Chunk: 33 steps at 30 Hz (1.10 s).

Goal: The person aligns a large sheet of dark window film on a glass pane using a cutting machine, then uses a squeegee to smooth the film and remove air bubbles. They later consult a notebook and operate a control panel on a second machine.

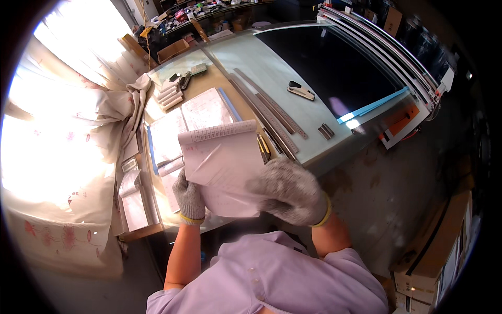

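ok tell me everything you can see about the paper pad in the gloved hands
The paper pad is a pale pinkish sheaf of thin printed sheets, its top leaves curled back into a roll with a gridded strip showing. It is held tilted above the desk edge. The left hand grips its lower left edge; the right hand covers its right side. Both wear grey knit gloves.

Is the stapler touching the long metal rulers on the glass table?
Apart. The head view shows bare glass between the stapler and the metal rulers.

Grey knit gloves with yellow cuffs, white paper pad, lilac shirt
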Motion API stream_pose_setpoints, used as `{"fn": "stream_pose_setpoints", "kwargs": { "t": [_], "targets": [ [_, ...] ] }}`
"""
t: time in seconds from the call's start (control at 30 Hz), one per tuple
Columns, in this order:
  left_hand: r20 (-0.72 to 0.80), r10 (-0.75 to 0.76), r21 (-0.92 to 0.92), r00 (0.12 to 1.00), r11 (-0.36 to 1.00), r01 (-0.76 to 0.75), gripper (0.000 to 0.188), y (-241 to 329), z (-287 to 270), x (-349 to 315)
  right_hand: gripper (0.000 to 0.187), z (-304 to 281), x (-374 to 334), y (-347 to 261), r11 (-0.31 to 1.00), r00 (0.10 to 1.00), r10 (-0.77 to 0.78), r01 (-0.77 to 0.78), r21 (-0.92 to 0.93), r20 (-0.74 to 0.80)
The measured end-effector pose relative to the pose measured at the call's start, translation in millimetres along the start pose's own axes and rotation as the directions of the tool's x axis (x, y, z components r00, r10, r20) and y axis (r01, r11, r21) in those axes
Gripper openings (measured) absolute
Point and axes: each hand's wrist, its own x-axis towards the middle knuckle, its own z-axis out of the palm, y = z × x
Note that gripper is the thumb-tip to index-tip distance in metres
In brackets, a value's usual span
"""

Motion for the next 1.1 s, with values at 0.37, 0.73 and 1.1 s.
{"fn": "stream_pose_setpoints", "kwargs": {
  "t": [0.37,0.73,1.1],
  "targets": [
    [-0.002,-0.014,0.06,1.0,0.998,0.014,0.025,5,6,0,0.033,30,-28,-2,0.966,0.995,0.089,-0.075,-0.247,0.045],
    [-0.053,-0.051,0.067,0.997,0.996,0.055,0.023,16,16,-1,0.027,12,-37,12,0.906,0.907,0.422,-0.422,0.038,-0.004],
    [0.018,-0.071,0.069,0.997,0.995,0.069,0.027,13,21,-2,0.037,-18,-3,13,0.921,0.844,0.388,-0.357,0.153,-0.37]
  ]
}}
